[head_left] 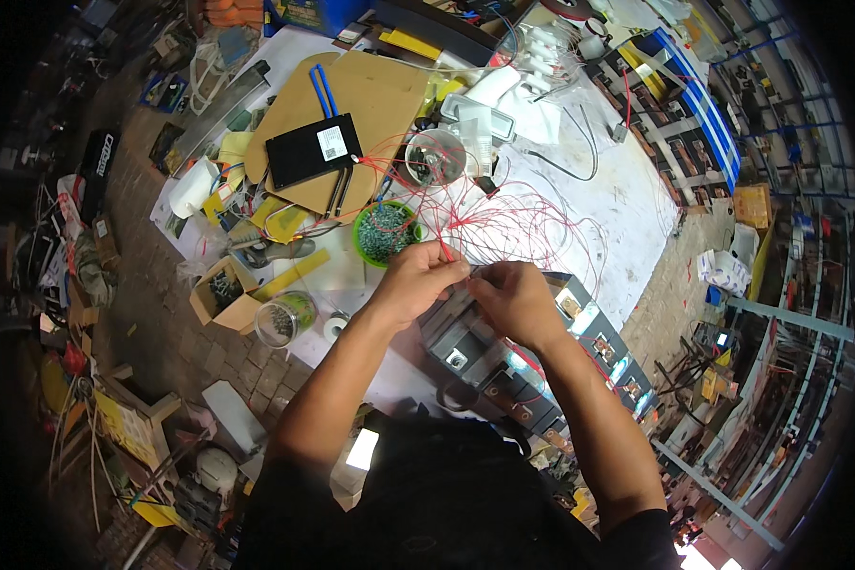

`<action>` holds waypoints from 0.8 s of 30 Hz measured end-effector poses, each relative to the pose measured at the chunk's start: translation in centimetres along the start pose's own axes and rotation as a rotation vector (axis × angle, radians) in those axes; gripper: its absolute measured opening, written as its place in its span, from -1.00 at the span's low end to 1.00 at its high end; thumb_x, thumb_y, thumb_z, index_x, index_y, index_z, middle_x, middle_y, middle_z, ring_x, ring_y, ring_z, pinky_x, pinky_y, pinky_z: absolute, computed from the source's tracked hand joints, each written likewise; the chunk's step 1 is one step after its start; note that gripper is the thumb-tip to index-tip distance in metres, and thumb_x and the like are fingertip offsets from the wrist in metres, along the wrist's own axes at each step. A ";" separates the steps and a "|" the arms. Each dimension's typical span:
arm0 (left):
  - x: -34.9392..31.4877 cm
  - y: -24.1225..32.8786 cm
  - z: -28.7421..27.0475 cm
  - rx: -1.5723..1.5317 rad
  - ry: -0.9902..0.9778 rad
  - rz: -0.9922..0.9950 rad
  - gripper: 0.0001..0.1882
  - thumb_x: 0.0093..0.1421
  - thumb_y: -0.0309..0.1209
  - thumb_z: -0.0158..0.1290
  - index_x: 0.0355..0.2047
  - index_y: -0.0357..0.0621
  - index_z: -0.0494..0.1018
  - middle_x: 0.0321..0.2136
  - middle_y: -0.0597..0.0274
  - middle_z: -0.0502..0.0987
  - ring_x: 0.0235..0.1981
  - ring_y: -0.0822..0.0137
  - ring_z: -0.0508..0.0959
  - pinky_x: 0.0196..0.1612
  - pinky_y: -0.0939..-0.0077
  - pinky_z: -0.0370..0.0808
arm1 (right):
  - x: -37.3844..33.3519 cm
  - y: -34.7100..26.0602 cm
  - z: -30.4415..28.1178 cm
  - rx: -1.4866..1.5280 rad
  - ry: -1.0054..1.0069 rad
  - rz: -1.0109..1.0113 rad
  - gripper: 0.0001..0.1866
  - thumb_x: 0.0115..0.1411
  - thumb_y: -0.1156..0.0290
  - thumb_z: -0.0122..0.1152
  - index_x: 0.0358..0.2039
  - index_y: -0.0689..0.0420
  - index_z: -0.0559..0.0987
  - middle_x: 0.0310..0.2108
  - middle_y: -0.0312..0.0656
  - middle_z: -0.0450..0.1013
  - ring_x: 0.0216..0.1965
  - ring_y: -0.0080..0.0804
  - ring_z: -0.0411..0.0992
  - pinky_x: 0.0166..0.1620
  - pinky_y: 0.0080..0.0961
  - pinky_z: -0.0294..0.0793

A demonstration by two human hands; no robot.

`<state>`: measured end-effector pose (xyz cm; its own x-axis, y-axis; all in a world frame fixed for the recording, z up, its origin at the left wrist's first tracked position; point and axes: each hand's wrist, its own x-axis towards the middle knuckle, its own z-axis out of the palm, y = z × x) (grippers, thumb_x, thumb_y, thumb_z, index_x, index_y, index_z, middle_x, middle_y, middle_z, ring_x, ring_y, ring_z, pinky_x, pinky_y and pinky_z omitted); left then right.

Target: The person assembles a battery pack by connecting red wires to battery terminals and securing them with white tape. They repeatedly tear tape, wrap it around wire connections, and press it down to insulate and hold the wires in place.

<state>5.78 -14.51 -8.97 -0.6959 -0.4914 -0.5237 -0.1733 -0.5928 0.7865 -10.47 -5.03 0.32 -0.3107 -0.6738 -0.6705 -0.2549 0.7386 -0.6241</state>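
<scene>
A bundle of thin red wires (454, 224) fans out over the table and runs left to a flat black box (309, 152) with a white label. My left hand (414, 283) is closed, thumb against forefinger, on the gathered part of these wires. Close beside its fingertips, my right hand (511, 300) is closed in a pinch; whatever lies between its fingers is too small to make out. Both hands are above the upper left corner of a dark block of cells (458, 350) with metal terminals. More red wire passes beneath my right forearm.
A green bowl of screws (387, 232) stands just left of my hands, with a round tub (435, 158) behind it. A clear jar (285, 318) and a small cardboard box (223, 292) sit at the table's left edge. Another cell pack (670, 123) with blue stripes is at far right.
</scene>
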 end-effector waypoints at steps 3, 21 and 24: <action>0.2 0.0 0.0 -0.046 -0.029 -0.023 -0.81 0.41 -0.31 0.27 -0.13 -0.18 0.63 -0.30 0.35 0.69 -0.31 0.51 0.65 -0.28 0.54 0.55 | -1.2 0.9 0.8 -0.206 0.202 -0.186 -0.72 0.26 0.27 0.40 -0.12 0.19 0.71 -0.48 -0.11 0.64 -0.44 -0.25 0.63 -0.36 -0.25 0.59; 0.4 1.1 0.8 -0.138 0.084 -0.149 -0.85 0.40 -0.39 0.21 -0.23 -0.24 0.65 -0.35 0.24 0.71 -0.39 0.43 0.70 -0.34 0.50 0.63 | -1.8 1.0 4.6 -0.619 0.538 -0.534 -0.76 0.15 0.28 0.50 -0.21 0.01 0.65 -0.31 -0.19 0.64 -0.39 -0.10 0.66 -0.39 -0.15 0.63; 0.3 0.8 0.7 -0.121 0.084 -0.156 -0.84 0.42 -0.37 0.21 -0.21 -0.22 0.66 -0.32 0.24 0.72 -0.37 0.42 0.71 -0.31 0.51 0.63 | -1.5 1.2 4.2 -0.549 0.572 -0.492 -0.83 0.22 0.27 0.44 -0.26 0.05 0.67 -0.35 -0.11 0.66 -0.39 -0.02 0.66 -0.36 -0.10 0.63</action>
<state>4.91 -14.71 -8.23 -0.6059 -0.4364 -0.6651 -0.1855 -0.7355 0.6516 -6.43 -3.22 -1.07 -0.4193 -0.9078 0.0103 -0.8296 0.3785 -0.4104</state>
